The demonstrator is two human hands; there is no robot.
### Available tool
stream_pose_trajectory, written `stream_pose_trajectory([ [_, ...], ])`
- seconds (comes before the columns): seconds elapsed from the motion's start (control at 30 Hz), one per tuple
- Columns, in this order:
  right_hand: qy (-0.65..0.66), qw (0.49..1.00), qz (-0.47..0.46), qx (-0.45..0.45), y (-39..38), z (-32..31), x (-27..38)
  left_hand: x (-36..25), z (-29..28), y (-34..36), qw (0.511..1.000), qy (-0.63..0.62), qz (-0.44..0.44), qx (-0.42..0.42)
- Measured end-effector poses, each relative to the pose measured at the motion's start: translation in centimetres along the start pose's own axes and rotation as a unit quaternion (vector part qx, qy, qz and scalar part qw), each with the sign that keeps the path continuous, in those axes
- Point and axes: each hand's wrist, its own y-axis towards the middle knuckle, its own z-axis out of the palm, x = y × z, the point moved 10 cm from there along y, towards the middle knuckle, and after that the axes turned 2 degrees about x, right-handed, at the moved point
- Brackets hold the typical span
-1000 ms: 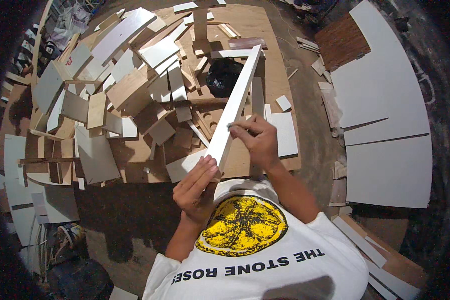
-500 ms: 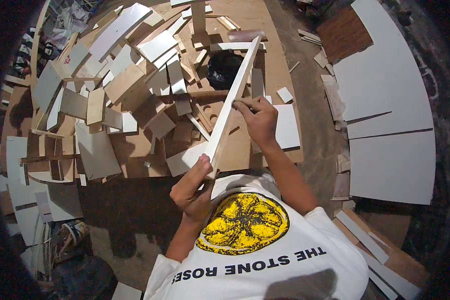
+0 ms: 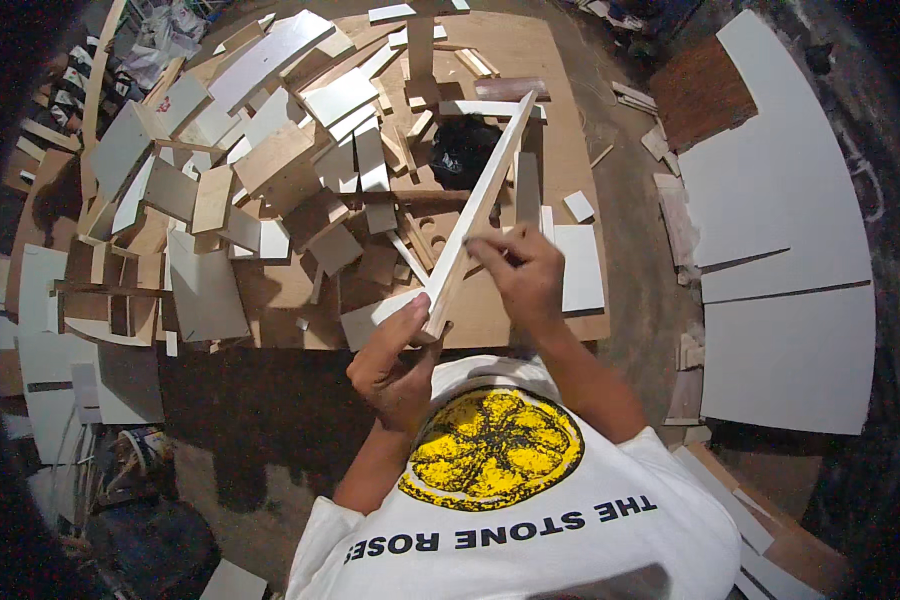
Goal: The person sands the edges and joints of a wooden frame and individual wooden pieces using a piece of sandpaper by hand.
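A long, narrow wooden strip (image 3: 475, 212) with a white face slants away from me over the table, its far end to the right. My left hand (image 3: 395, 362) grips its near end, thumb on the white face and the other fingers mostly hidden below. At the right side of the strip, about its middle, is my right hand (image 3: 527, 275). Its fingers are curled and pinched together, slightly blurred, close against the wooden edge. Whether a small thing lies in that pinch cannot be made out.
On the wooden table (image 3: 560, 60) a large heap of white and bare wood offcuts (image 3: 275, 160) covers the left side. Beyond the strip sits a black plastic bag (image 3: 463, 150). A white panel (image 3: 580, 268) lies at the right edge; larger white boards (image 3: 785, 220) rest on the floor.
My right hand has slid toward me along the strip, from its white face to its right edge. The left hand still holds the near end. The whole view has shifted a little.
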Motion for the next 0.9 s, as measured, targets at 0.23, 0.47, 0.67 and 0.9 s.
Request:
stream_pose_trajectory([
  [0.23, 0.108, 0.993, 0.001, 0.043, -0.6, -1.3, 1.3, -1.0, 0.8, 0.4, 0.993, -0.090, 0.060, -0.036],
  [0.47, 0.011, 0.991, -0.113, 0.068, -3.8, -2.5, 7.8, -3.2, 1.4, 0.4, 0.994, -0.036, 0.098, -0.019],
  [0.67, 0.007, 0.991, -0.105, 0.082, -5.0, -3.2, 8.4, -3.6, 1.9, 0.0, 0.994, -0.020, 0.105, -0.002],
  [0.9, 0.012, 0.999, 0.012, 0.051, -4.4, -3.5, 3.1, -3.9, 2.3, -0.7, 0.992, -0.036, 0.117, 0.007],
])
